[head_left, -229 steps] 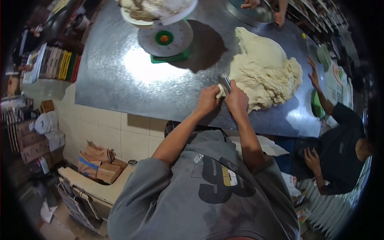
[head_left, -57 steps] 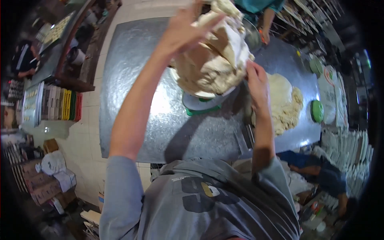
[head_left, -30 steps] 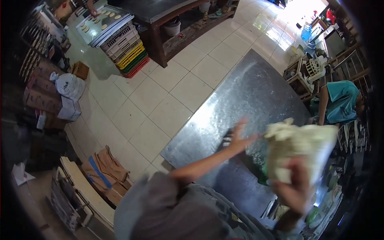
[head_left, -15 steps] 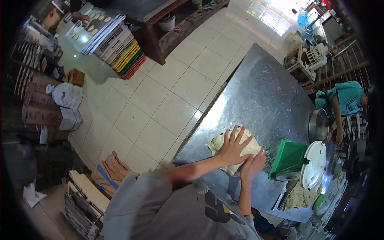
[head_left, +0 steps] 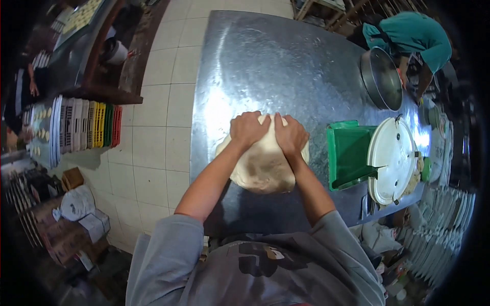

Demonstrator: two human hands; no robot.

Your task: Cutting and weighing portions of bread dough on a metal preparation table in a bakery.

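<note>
A large, pale slab of dough (head_left: 265,166) lies on the shiny metal table (head_left: 286,61) in front of me. My left hand (head_left: 248,128) has its fingers curled over the dough's far left part. Beside it, my right hand (head_left: 292,135) grips the far right part in the same way, with a strip of dough showing between the two. Both fingertips are partly hidden by the hands and the dough. Shadow from my body falls across the dough's near half.
To the right stand a green scale (head_left: 352,155) with a round white lid-like disc (head_left: 392,160) and, farther back, a round metal pan (head_left: 382,79). A person in a teal shirt (head_left: 416,38) bends there. Stacked crates (head_left: 97,122) stand on the floor at left.
My view has turned to the right, squaring up with the table. My hands have gone from pressing with spread fingers to clasping the dough's far side.
</note>
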